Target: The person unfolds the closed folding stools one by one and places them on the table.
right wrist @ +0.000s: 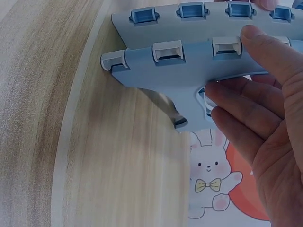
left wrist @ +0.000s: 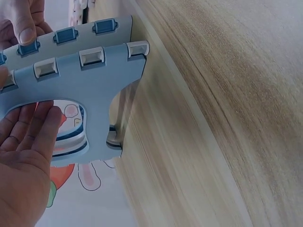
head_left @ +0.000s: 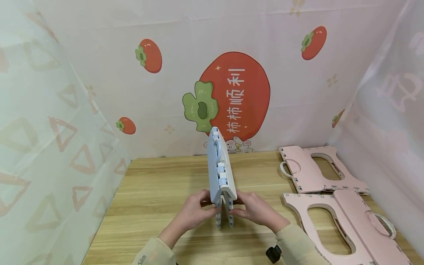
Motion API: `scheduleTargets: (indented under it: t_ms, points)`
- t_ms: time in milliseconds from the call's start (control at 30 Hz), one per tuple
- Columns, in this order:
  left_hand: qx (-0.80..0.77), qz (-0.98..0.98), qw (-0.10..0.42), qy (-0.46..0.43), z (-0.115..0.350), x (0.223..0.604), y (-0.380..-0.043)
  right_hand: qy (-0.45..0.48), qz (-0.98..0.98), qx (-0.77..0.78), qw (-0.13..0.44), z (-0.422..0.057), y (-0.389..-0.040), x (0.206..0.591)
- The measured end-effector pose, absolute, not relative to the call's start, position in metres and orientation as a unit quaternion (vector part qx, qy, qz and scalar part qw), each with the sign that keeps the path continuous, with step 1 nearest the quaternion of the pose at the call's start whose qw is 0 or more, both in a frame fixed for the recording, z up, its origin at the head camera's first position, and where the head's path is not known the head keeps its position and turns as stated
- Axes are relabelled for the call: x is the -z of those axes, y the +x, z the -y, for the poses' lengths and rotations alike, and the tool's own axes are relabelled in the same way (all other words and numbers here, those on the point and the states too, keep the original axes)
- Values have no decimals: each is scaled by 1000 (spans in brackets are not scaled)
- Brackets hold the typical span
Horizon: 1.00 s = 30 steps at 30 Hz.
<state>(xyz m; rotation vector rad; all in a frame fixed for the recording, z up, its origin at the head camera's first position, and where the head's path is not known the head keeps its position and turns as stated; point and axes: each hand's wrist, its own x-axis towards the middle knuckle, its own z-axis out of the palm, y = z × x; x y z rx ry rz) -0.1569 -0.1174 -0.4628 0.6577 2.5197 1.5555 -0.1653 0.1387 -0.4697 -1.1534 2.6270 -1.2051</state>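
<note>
A light blue and white folding stool stands partly folded on the wooden table, its two leg panels close together with a narrow gap between. My left hand grips the left leg panel, thumb near its front edge. In the left wrist view, the fingers of that left hand reach into the cutout of the blue panel. On the other side, my right hand holds the right panel. The right wrist view shows the thumb of the right hand by the hinge clips and its fingers at the cutout.
Two pink folding stools lie flat at the right, one farther back and one nearer. A cloth backdrop with printed persimmons rises behind the wooden table. A small black object sits beside the right sleeve.
</note>
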Motion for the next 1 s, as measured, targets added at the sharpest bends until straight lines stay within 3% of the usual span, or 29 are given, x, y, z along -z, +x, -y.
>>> scheduleTargets:
  t_ms: [1000]
  points:
    - [-501,-837,44,216,129,462,-155,-363,-850,381,7,-143,-165,470]
